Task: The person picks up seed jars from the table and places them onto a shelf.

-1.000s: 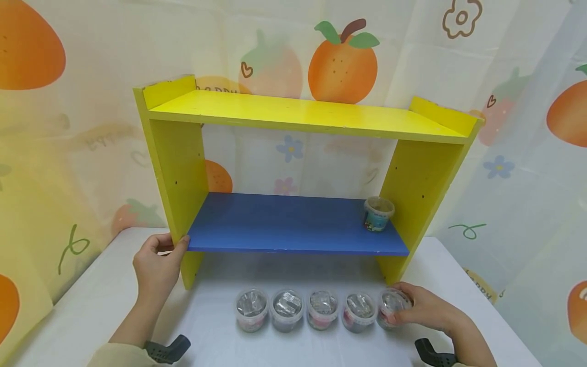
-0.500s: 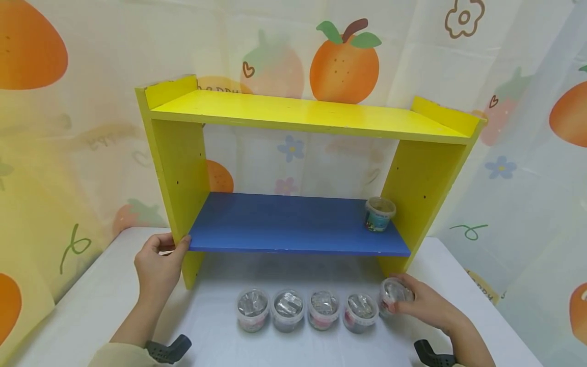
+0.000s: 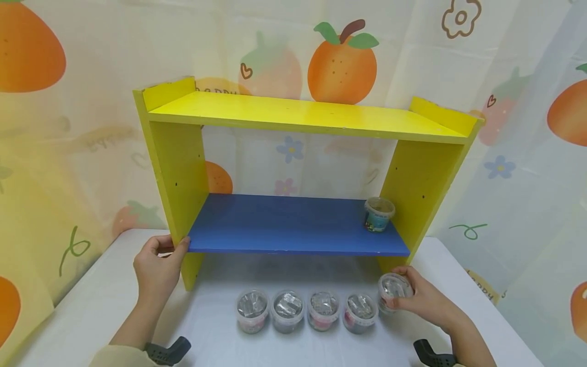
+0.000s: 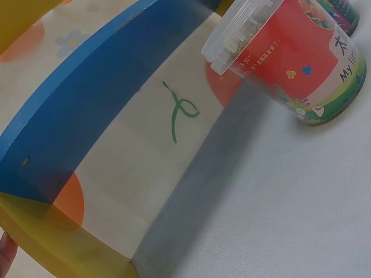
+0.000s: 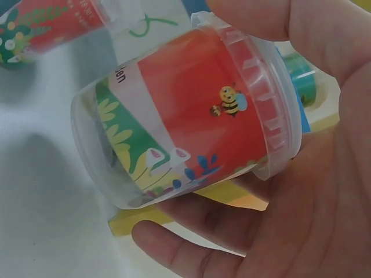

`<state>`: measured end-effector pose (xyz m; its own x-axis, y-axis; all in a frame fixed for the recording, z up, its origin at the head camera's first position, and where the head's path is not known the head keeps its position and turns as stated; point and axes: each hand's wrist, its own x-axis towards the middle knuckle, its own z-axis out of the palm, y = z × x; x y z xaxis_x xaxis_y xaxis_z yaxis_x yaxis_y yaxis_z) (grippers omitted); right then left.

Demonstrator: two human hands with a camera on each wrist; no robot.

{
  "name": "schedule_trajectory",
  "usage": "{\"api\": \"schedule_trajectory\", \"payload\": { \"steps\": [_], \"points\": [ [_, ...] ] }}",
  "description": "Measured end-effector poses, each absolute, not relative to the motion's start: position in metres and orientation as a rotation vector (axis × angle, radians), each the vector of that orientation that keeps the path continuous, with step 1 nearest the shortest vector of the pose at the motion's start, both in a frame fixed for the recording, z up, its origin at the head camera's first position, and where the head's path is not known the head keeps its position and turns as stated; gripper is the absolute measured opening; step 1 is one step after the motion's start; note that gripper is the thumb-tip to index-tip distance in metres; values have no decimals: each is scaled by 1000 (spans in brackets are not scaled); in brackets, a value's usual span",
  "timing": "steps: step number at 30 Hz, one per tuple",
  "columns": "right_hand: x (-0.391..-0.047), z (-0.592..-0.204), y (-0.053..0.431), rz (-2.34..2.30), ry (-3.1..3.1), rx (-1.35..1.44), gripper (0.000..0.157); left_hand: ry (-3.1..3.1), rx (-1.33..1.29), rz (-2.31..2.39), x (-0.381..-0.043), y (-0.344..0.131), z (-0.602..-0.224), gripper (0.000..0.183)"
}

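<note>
Found gripping a lidded cup (image 3: 394, 286) between thumb and fingers with the right hand (image 3: 425, 299), lower right of the head view, and pinching the shelf unit (image 3: 284, 224) with the left hand (image 3: 158, 264), lower left.

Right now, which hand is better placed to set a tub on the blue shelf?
Probably the right hand: it grips the red-labelled tub, near the right end of the blue shelf. The left hand grips the yellow left side panel.
</note>
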<state>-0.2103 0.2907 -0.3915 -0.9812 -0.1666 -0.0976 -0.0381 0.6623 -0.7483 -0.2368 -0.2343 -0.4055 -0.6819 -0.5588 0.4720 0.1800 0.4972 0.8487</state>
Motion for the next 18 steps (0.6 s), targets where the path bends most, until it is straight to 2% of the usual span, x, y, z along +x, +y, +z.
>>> {"api": "schedule_trajectory", "payload": {
  "steps": [18],
  "points": [
    [-206,-377,281,-1326,2769,-159,71,-1973,303,-1246,-237,-233,-405,29]
  ]
}}
